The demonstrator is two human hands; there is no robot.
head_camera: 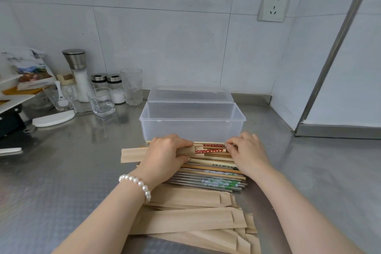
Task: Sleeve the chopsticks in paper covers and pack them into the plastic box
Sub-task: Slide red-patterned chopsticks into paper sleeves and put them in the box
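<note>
Gripping paper cover (136,153), left hand (167,154); right hand (246,152) pinching chopsticks (212,148).

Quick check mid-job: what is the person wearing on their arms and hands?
Both forearms are bare, with no sleeves or gloves in view. The left wrist carries a pearl bracelet of round white beads. The left hand and right hand show no rings that I can make out.

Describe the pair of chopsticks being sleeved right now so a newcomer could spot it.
Find the clear plastic box on the steel counter; the loose chopstick pile lies just in front. At its far edge, both hands hold the red-patterned chopsticks, half inside a paper sleeve, the only red ones.
</note>
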